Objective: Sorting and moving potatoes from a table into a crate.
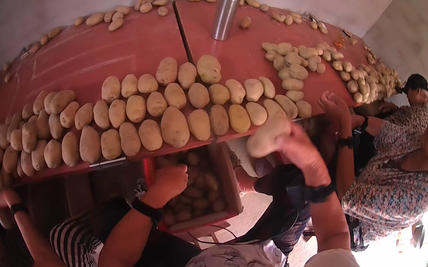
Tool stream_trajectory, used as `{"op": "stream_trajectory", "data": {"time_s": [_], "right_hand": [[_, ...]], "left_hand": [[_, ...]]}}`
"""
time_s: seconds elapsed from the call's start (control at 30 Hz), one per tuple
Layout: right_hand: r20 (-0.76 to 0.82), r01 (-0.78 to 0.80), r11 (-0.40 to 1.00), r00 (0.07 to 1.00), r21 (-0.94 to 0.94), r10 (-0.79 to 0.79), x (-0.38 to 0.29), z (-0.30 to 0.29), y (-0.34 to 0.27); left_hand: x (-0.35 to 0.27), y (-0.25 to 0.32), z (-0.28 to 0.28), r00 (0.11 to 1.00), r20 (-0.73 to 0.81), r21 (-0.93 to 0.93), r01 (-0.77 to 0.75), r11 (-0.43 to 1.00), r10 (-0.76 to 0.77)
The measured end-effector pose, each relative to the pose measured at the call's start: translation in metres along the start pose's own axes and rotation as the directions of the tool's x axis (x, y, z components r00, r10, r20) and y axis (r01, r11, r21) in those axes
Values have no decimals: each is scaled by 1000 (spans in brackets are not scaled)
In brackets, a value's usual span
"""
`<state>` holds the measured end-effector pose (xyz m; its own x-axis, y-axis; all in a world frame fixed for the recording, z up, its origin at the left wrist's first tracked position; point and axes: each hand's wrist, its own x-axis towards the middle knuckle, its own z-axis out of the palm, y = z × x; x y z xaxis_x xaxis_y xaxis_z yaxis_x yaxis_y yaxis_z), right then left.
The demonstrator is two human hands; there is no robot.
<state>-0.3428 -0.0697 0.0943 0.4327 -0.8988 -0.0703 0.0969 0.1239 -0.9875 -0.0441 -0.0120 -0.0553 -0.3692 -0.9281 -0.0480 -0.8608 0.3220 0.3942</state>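
My right hand grips a large pale potato at the front edge of the red tabletop. Blur softens the hand's outline. Below that edge, my left hand hangs over the left side of a red-rimmed box with many potatoes inside. Its fingers are curled and partly hidden, so whether they hold anything does not show. Uneven rows of potatoes run along the table's front, with a big one lying between my hands.
A steel bottle stands towards the back. More potatoes form a heap at the right, and others line the wall. Two people sit to my right, one with a raised hand. At the left, another person's hand is by the table edge.
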Motion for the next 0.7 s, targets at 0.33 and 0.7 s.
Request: {"op": "stream_trajectory", "data": {"time_s": [0.33,0.7], "right_hand": [[-356,-202,900,933,-386,57,182,-20,-49],[-368,-428,560,903,-710,224,260,-29,7]], "left_hand": [[5,15,-12,993,23,-71,114,991,-112],[-10,18,-29,989,59,-130,142,981,-136]]}}
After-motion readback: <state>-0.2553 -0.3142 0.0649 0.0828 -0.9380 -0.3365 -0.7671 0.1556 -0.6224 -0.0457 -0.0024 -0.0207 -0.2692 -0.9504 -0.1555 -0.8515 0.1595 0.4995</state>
